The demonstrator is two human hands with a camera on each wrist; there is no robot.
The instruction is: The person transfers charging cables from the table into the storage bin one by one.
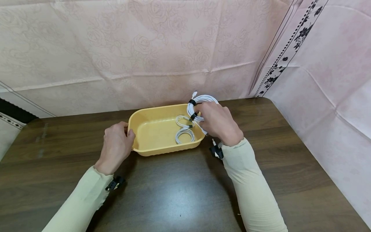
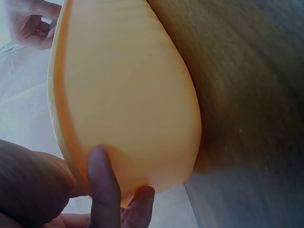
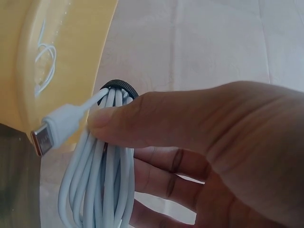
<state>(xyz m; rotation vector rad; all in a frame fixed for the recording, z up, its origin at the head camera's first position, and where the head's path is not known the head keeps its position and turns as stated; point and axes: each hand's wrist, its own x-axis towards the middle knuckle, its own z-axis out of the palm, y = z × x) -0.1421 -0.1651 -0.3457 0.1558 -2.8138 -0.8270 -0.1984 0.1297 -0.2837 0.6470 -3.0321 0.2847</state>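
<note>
Left hand (image 1: 116,145) – fingers and thumb curled round the near-left rim of the yellow tray (image 1: 150,129), steadying it on the tabletop (image 1: 179,193); the left wrist view shows the fingertips (image 2: 102,185) pressed against the tray's smooth outer wall.

Yellow tray – shallow, oblong, rounded corners, glossy plastic. Judged light and rigid, likely to slide on the dark wood-grain tabletop unless held; the rim is the natural place to grip.

Small cable coil (image 1: 184,130) – white, loosely looped, lying inside the tray between the two hands, nearer the right one.

Large cable bundle (image 1: 200,104) – white cable wound in many loops, bound by two black straps (image 1: 192,102), with a plug end (image 3: 52,130) sticking out free. Held above the tray's far-right corner. Judged light, soft and springy – the loops would splay if taken by a single strand; best held across the whole bunch near the straps, keeping clear of the loose plug.

Right hand (image 1: 217,122) – clasped round the large cable bundle, thumb (image 3: 156,118) laid across the loops, fingers behind them.
</note>
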